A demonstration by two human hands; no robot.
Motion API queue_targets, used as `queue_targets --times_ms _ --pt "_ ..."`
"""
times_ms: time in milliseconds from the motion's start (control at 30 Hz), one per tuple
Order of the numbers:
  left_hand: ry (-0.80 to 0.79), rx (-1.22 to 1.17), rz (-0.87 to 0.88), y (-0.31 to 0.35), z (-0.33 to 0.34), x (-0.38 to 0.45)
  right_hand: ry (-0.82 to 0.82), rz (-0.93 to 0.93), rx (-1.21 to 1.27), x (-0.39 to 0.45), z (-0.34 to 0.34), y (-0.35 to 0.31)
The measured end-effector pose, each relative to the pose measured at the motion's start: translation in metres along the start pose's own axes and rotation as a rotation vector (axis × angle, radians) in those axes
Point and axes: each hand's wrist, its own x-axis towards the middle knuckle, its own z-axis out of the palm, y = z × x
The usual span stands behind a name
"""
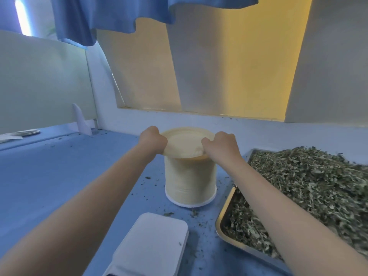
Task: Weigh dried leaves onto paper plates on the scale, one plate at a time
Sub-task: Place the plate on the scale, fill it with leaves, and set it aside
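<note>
Head view: both bare forearms are seen stretched forward to a tall stack of paper plates [190,182]; the grip is made at the stack's top.
Left hand: the left hand [153,141] is curled round the left rim of the top plate [184,139]; the plate is pinched there.
Right hand: the right hand [221,145] is curled on the right near rim of the same plate; the rim is gripped, though the fingertips are blurred.
Top plate: it is held between the two hands, tilted, its near edge overhanging the stack just beneath the grip; whether it is fully lifted off cannot be told.
Scale: a white scale [153,246] is seen below the grip, nearer the person, with nothing lying on its platform; it is set well apart from the stack.
Dried leaves: the dried leaves [310,188] are heaped in a metal tray [224,218] to the right of the grip, under the right forearm.
Worktop: the blue worktop [59,172] is strewn with leaf crumbs around the stack.
Far left of the grip: a few more plates [27,132] are laid flat near the wall.
</note>
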Motion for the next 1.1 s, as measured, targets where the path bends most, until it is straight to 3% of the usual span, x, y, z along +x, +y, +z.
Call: queue_targets --times_ms 167,500,767,1100 --pt "0.005 -0.038 0.03 -0.038 -0.029 -0.055 -0.066 -0.067 -0.026 -0.066 0.003 -0.003" --pt "-0.046 -0.268 -0.195 -0.148 0.002 -0.114 -0.172 0.027 -0.094 -0.133 0.084 0.041" --pt "-0.021 -0.225 -0.238 -0.17 0.03 -0.118 -0.112 0.04 -0.273 -0.14 0.105 0.056" --pt "-0.001 -0.34 -0.302 -0.182 0.028 -0.116 -0.074 0.109 -0.217 -0.138 0.107 0.056"
